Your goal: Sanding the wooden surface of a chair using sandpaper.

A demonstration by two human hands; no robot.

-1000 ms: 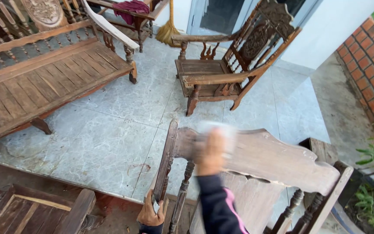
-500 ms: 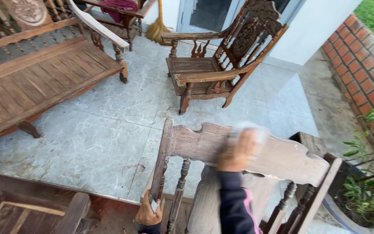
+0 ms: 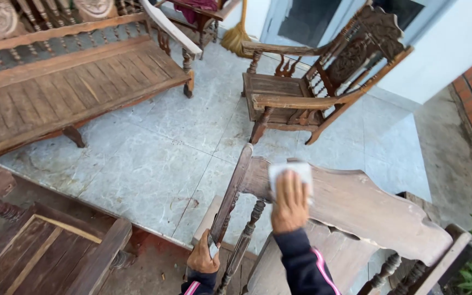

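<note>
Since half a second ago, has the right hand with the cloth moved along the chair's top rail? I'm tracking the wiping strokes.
Yes. The right hand, pressing the white cloth, has slid along the top rail toward the post gripped by the left hand.

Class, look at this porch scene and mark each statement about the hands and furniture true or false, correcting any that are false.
1. The right hand presses a white cloth against the top rail of the wooden chair back. True.
2. The left hand hangs free, touching nothing. False: it grips the chair's side post low down.
3. A broom stands near the doorway behind the carved armchair. True.
4. The long wooden bench lies tipped on its side. False: it stands upright on its legs on the tiled floor.
5. A cushion covers the armchair's seat. False: the seat is bare wood.
</note>
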